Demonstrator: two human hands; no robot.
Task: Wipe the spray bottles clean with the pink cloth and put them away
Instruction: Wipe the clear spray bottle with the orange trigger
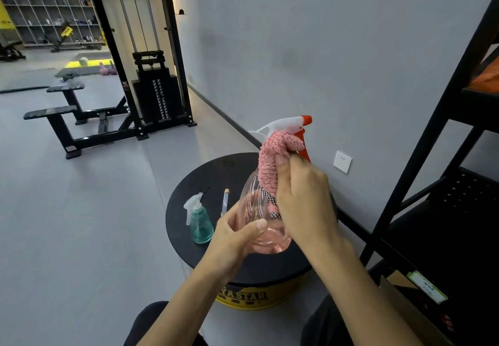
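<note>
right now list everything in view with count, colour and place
stool: 1, black top, by wall
pink bottle: 1, clear pink, orange-white sprayer, held over stool
cloth: 1, pink, around its neck
green bottle: 1, teal, white sprayer, on stool
thin tube: 1, clear, lying on stool
socket: 1, white, on wall
rack: 1, black, right
weight machine: 1, black, back left
left hand: grips pink bottle's base
right hand: holds cloth on neck
</note>
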